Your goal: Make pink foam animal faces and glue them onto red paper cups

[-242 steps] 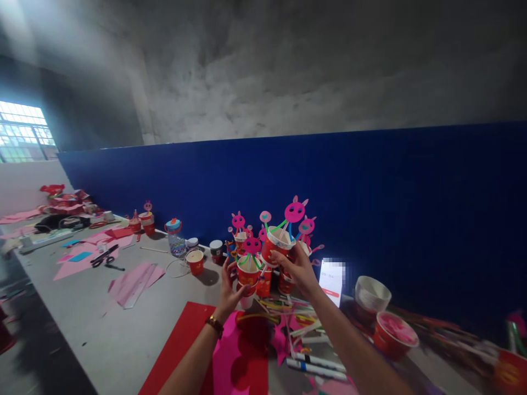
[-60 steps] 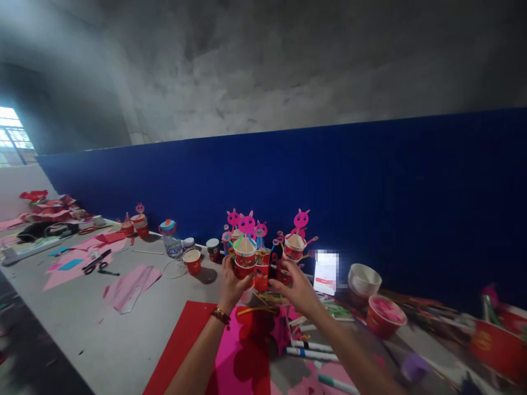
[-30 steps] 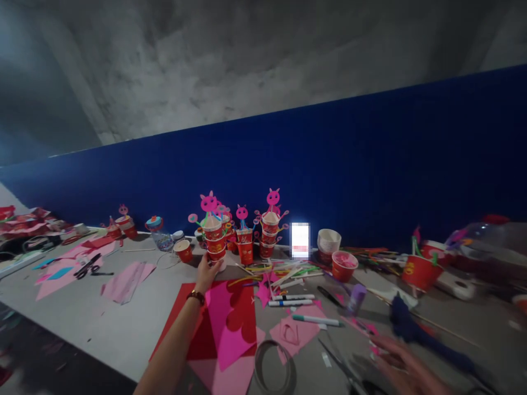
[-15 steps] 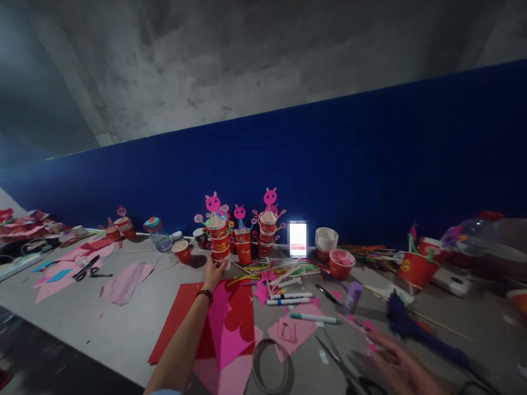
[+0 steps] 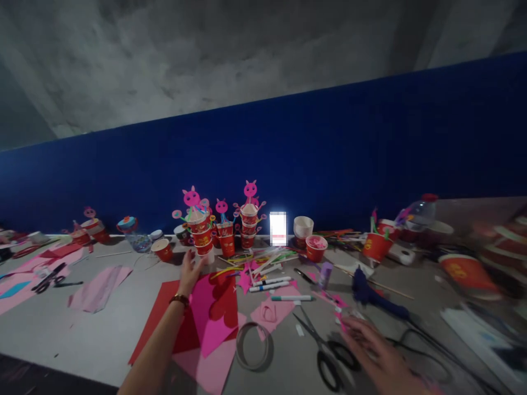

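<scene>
My left hand (image 5: 190,274) is low beside a stack of red paper cups (image 5: 201,240) topped with a pink animal face (image 5: 191,198). Its fingers are apart around the near left side of the white base cup (image 5: 208,257); I cannot tell whether they touch it. My right hand (image 5: 376,354) is over the table near the black-handled scissors (image 5: 325,351). Its fingers are drawn together, with a small pink piece (image 5: 343,325) at their tips, too blurred to make out. Red and magenta paper (image 5: 214,323) lies beside my left forearm.
A tape roll (image 5: 252,345), markers (image 5: 269,285), a purple glue stick (image 5: 325,275) and a blue glue gun (image 5: 370,291) with a trailing cord lie in front. Another cup figure (image 5: 248,225), loose cups (image 5: 316,249) and a bottle (image 5: 424,211) line the blue wall (image 5: 329,153).
The view has swung to the right, shifting everything leftward. My left hand's fingers have loosened from the cup stack's base. My right hand stays near the scissors.
</scene>
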`<action>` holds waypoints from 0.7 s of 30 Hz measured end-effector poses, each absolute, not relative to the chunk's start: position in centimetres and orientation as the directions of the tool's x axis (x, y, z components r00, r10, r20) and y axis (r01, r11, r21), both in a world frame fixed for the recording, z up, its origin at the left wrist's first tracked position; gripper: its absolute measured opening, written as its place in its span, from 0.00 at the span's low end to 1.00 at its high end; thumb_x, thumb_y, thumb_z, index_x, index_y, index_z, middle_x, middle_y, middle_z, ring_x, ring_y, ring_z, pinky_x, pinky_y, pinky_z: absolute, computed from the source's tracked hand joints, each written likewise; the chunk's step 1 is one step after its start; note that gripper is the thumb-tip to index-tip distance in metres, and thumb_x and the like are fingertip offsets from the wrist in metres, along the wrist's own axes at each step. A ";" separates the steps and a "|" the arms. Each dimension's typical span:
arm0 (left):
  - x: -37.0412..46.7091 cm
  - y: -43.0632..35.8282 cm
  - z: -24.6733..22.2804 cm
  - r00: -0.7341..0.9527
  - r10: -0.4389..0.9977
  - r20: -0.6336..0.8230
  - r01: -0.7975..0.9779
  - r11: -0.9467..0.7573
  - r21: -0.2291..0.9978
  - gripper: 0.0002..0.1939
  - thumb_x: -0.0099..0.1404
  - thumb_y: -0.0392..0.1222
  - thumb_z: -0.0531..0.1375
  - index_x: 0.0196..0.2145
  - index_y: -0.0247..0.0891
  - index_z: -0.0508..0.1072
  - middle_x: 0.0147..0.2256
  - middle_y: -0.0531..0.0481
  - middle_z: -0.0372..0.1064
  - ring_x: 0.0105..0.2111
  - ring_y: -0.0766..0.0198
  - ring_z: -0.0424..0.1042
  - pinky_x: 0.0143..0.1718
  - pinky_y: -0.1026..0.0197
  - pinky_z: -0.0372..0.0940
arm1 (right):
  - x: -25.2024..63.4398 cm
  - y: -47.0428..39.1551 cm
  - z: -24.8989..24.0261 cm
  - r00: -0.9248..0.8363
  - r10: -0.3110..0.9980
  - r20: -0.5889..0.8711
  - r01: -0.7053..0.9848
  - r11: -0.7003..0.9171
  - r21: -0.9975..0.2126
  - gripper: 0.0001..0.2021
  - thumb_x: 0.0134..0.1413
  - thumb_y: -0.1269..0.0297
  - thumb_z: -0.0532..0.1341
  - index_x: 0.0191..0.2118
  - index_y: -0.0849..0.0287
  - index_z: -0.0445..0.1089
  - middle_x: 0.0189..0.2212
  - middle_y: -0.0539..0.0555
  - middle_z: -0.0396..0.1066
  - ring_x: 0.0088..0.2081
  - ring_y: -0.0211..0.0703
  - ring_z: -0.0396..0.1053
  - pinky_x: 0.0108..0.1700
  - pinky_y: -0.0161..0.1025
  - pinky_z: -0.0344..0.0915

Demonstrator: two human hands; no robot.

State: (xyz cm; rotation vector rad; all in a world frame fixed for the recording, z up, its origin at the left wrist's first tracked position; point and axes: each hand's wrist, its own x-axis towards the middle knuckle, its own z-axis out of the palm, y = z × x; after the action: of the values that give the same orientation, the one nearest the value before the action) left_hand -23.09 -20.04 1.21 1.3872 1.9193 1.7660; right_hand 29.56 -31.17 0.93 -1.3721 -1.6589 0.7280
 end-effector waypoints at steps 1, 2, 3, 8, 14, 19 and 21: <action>-23.2 -20.9 1.5 -0.536 0.717 0.446 0.521 -0.134 0.843 0.28 0.58 0.54 0.64 0.51 0.38 0.66 0.50 0.41 0.70 0.52 0.51 0.70 0.48 0.51 0.70 | 29.4 -31.6 0.9 -0.051 0.966 0.252 0.520 0.241 -0.819 0.19 0.57 0.48 0.59 0.45 0.54 0.76 0.45 0.57 0.79 0.42 0.49 0.79 0.44 0.38 0.76; -23.2 -21.9 1.7 -0.526 0.718 0.457 0.550 -0.122 0.826 0.25 0.59 0.56 0.62 0.49 0.39 0.67 0.49 0.41 0.70 0.50 0.51 0.71 0.48 0.49 0.70 | 29.2 -32.1 0.9 -0.056 0.960 0.274 0.568 0.256 -0.782 0.18 0.58 0.48 0.59 0.45 0.53 0.76 0.45 0.57 0.79 0.44 0.50 0.78 0.46 0.40 0.76; -23.0 -22.8 1.9 -0.510 0.722 0.469 0.581 -0.113 0.806 0.21 0.61 0.56 0.60 0.45 0.39 0.69 0.46 0.42 0.71 0.48 0.50 0.72 0.46 0.48 0.70 | 28.8 -32.5 0.8 -0.069 0.952 0.297 0.618 0.275 -0.736 0.16 0.58 0.49 0.59 0.44 0.52 0.76 0.45 0.57 0.79 0.46 0.51 0.77 0.49 0.42 0.75; -18.7 -26.2 2.4 -0.189 0.865 0.464 0.718 -0.201 0.666 0.10 0.62 0.51 0.59 0.33 0.44 0.73 0.33 0.49 0.74 0.37 0.52 0.74 0.42 0.49 0.70 | 27.2 -33.4 -0.1 -0.199 0.888 0.415 0.756 0.409 -0.512 0.14 0.59 0.53 0.60 0.47 0.51 0.75 0.49 0.57 0.76 0.52 0.54 0.73 0.54 0.49 0.71; -9.8 -27.3 2.8 0.235 0.894 0.383 0.751 -0.417 0.512 0.12 0.62 0.45 0.60 0.44 0.47 0.77 0.45 0.44 0.75 0.49 0.48 0.71 0.54 0.47 0.64 | 26.8 -33.8 -0.2 -0.339 0.869 0.361 0.765 0.478 -0.432 0.17 0.57 0.57 0.63 0.52 0.52 0.72 0.52 0.57 0.74 0.55 0.55 0.70 0.57 0.54 0.67; -4.4 -26.5 2.5 0.398 0.862 0.314 0.758 -0.502 0.416 0.11 0.61 0.41 0.62 0.42 0.45 0.77 0.42 0.44 0.74 0.45 0.49 0.70 0.49 0.49 0.63 | 26.9 -34.3 0.0 -0.317 0.864 0.391 0.767 0.476 -0.431 0.12 0.61 0.65 0.57 0.49 0.53 0.72 0.47 0.57 0.76 0.50 0.51 0.72 0.53 0.49 0.69; -3.2 -26.0 2.2 0.416 0.858 0.302 0.765 -0.510 0.394 0.06 0.61 0.38 0.61 0.36 0.43 0.77 0.36 0.45 0.73 0.41 0.50 0.71 0.45 0.51 0.63 | 26.9 -34.5 0.0 -0.307 0.857 0.414 0.771 0.479 -0.420 0.11 0.61 0.66 0.57 0.47 0.54 0.72 0.46 0.57 0.76 0.50 0.52 0.72 0.52 0.49 0.70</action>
State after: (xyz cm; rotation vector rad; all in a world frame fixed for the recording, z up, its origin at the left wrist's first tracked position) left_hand -3.21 -26.04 2.17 2.4732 1.4365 0.7025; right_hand 26.86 -34.47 0.02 -1.3405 -2.1358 0.1887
